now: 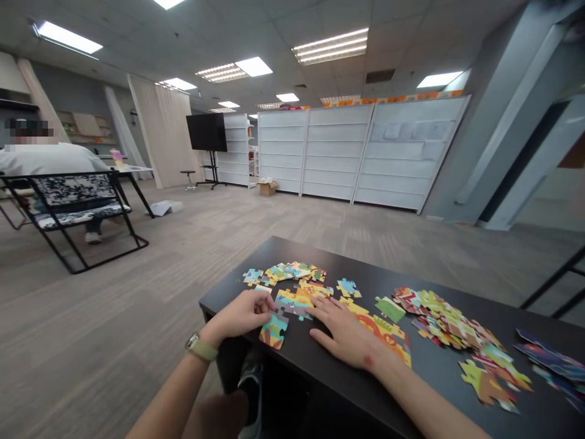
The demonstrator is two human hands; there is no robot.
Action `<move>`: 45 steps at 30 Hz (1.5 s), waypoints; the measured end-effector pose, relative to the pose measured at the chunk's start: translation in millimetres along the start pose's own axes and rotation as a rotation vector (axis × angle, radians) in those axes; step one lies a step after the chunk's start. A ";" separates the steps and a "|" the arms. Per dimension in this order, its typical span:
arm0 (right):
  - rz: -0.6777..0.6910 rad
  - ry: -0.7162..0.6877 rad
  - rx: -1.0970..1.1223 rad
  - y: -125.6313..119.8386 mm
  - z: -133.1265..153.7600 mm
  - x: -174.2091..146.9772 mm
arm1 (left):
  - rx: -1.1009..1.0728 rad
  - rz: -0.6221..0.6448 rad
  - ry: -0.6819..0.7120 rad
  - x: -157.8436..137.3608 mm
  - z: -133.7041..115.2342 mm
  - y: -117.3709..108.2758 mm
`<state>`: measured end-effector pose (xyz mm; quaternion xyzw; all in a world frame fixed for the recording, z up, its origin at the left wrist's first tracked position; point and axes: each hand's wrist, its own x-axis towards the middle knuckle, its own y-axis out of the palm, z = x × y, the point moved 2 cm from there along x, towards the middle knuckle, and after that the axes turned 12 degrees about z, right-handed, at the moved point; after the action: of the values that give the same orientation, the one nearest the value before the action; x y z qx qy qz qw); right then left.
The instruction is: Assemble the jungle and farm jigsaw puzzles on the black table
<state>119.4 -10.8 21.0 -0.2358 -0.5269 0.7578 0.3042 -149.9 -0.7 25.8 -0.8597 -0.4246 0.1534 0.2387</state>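
My left hand (pixel 247 312), with a watch on its wrist, is closed in a pinch at the top left corner of a teal and green jigsaw puzzle piece (pixel 274 331) near the table's front edge. Its fingertips partly hide that corner. My right hand (pixel 342 329) lies flat with fingers spread over joined puzzle pieces (pixel 295 301) in yellow, blue and grey. An orange and yellow section (pixel 388 334) shows beyond its knuckles. Behind both hands lies a heap of loose pieces (pixel 287 271), with a single blue piece (pixel 348 287) to its right.
The black table (pixel 320 372) also carries a larger heap of mixed pieces (pixel 450 320), a green piece (pixel 390 309) and dark blue pieces (pixel 553 353) at the right. A person (pixel 50 160) sits in a chair far left. White shelving (pixel 338 152) and a screen (pixel 206 132) stand behind.
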 end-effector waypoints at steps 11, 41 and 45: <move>0.052 0.023 0.011 1.4 -11.3 0.3 | 0.383 -0.126 -0.110 18.5 5.8 9.1; 0.006 -0.010 0.061 -4.4 -10.5 -14.5 | 0.454 -0.044 0.021 11.0 -11.9 11.4; 0.007 -0.013 0.066 -4.2 -11.0 -14.2 | 0.447 -0.029 0.058 11.5 -9.9 11.3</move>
<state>137.7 -12.5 21.7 -0.2224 -0.5026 0.7775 0.3056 -131.0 -0.2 27.2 -0.7833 -0.3851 0.2157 0.4377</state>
